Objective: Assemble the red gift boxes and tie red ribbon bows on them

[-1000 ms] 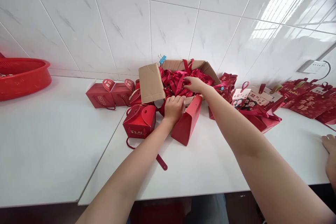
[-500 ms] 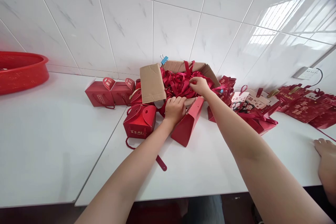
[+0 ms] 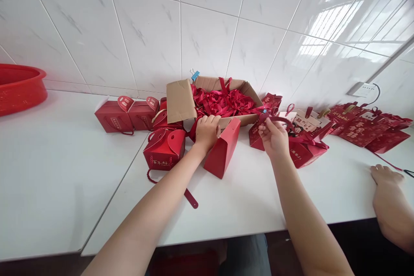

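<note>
My left hand (image 3: 207,134) is closed, its curled fingers at the upper left edge of a plain red gift box (image 3: 222,153) with a tapered top and small holes; its fingertips are partly hidden. Pinched in my right hand (image 3: 274,137) is a dark red strap (image 3: 282,119), which arcs off to the right. Behind both hands, an open cardboard box (image 3: 181,102) holds a heap of red ribbons (image 3: 216,101). Left of my left hand stands a red gift box with a rope handle (image 3: 163,151). A similar dark red strap (image 3: 191,198) lies under my left forearm.
Two red boxes (image 3: 113,115) stand at the left by the wall, beyond them a red basin (image 3: 22,88). Printed gift bags (image 3: 362,127) and a ribboned red box (image 3: 305,152) fill the right. Another person's hand (image 3: 386,174) rests on the white table (image 3: 246,207).
My right hand has moved right and towards me, out of the ribbon box, and now shows a dark red strap. My left hand stays at the red box. The view has shifted slightly right.
</note>
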Motion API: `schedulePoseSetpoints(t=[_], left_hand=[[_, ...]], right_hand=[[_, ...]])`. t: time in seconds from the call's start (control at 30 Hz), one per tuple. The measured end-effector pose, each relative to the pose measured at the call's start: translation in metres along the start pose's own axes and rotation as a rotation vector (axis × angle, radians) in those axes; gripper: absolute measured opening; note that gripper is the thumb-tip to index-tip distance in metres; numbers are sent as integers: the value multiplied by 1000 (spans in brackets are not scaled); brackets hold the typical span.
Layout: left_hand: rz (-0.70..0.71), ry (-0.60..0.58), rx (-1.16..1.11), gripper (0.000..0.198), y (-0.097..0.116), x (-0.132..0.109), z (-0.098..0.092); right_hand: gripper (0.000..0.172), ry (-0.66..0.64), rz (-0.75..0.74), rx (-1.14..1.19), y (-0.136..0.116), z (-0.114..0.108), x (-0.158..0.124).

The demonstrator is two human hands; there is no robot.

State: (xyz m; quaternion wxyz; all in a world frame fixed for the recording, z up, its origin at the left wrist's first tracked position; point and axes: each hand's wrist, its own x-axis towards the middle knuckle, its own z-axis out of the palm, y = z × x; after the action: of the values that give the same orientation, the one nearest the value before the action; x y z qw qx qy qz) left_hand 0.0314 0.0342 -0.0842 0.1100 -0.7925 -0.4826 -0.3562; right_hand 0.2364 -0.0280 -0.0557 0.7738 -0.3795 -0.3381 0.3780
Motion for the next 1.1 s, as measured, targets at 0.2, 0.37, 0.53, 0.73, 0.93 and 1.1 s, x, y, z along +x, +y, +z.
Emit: schedulePoseSetpoints(t=[0.2,0.37,0.53,0.73,0.93,1.1], left_hand=[[-56,-66,-154,48,-5,9,-14],[-291,104,-466,41,-10,23,-28],[-317,174,-775,15,20,27,-96],[73,-146,-661,15,63,-4,-188],[82,-121,-778,24,69,-12,-203],[43,-62,-1072,22,65,-11,-206]], right_hand=[[38,-8,58,63,25,-13,-29],[36,-61,75,48,26,-3,-39],[27,-29,-92,57,22,4,-49],[16,-137,-364,49,-18,37,-59],[12,-479,-658,-54,-74,84,-71],[11,-561,-776,-139,-85,103,-84]])
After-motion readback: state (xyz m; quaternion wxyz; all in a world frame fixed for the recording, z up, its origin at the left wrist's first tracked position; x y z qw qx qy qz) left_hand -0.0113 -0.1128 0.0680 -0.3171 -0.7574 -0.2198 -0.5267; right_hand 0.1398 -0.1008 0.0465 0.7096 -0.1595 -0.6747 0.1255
